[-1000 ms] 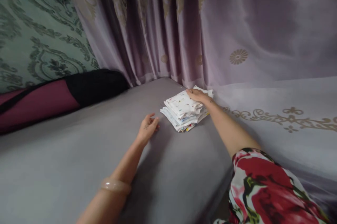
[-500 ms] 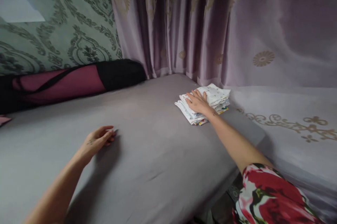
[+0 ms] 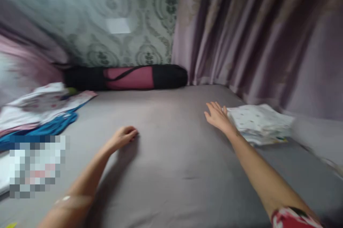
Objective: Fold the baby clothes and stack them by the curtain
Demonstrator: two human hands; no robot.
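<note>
A stack of folded white patterned cloths (image 3: 262, 122) lies on the right of the grey sheet (image 3: 166, 156). Just left of it, my right hand (image 3: 217, 116) is open with its fingers spread, holding nothing. My left hand (image 3: 125, 137) is over the middle left of the sheet, its fingers curled together and casting a shadow. Whether anything small is inside those fingers is hidden.
Along the back wall lies a long black and pink bag (image 3: 131, 78). Loose white clothes (image 3: 40, 104) and a blue garment (image 3: 53, 128) lie at the left, with a pixelated patch in front. Purple curtains (image 3: 241, 35) hang behind the stack.
My right hand has come off the cloth stack to its left side. The view has turned left, bringing the clothes at the left into sight.
</note>
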